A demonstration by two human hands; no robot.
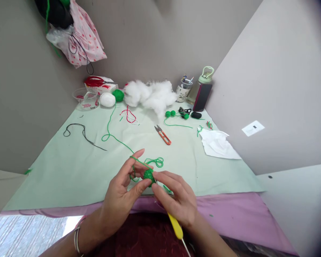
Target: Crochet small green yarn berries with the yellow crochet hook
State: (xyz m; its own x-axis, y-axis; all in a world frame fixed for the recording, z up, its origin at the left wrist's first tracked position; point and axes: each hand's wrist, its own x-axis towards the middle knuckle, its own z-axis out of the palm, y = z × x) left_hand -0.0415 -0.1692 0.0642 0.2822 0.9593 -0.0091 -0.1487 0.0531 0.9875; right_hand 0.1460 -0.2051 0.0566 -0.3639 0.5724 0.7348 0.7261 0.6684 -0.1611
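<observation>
Nearest the lens, my right hand grips the yellow-handled crochet hook, its tip at the small green crochet piece. My left hand pinches that piece between thumb and fingers, with the green yarn running over the raised forefinger. The piece sits just above the near edge of the surface. For a clean stitch, I judge that the yarn wants even tension and the hook a shallow entry. Farther off: orange thread snips, white stuffing, yarn balls, a bottle, white tissue. Loose yarn loops just beyond the piece could snag.
</observation>
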